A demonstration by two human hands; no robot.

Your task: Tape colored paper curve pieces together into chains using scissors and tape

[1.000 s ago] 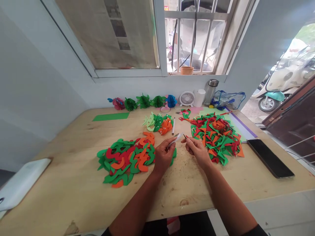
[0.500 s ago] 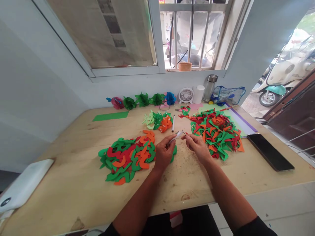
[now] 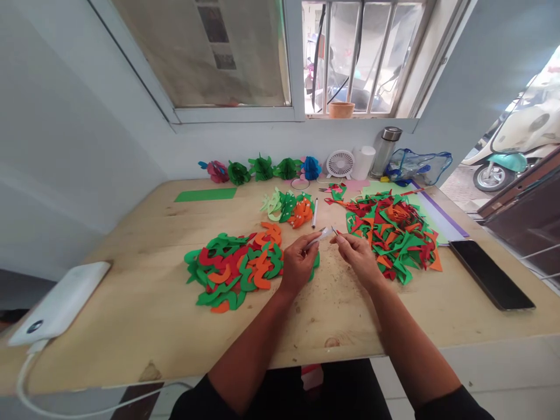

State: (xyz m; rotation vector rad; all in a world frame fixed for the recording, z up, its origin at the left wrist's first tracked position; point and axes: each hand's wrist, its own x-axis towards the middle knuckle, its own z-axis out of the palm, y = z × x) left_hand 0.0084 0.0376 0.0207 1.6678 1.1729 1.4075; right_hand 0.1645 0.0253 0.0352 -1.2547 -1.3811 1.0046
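Note:
My left hand is closed in a pinch on a small whitish, translucent piece; its exact kind is too small to make out. Facing it, my right hand pinches a thin dark-tipped object just right of that piece, with a small gap between them. Beside and partly behind my left hand lies a pile of wavy green, red and orange cutouts. Pointed green, red and orange scraps are heaped right of my right hand. A white pen rests beyond my hands.
Dotted folded paper shapes sit behind the cutouts. Along the wall stand green paper flowers, a small fan and a glass bottle. A black phone lies at right, a white power bank with a cable at left.
The head view has shifted, so the table's things appear farther right and slightly higher. Both hands keep nearly the same pose, still pinching their small objects.

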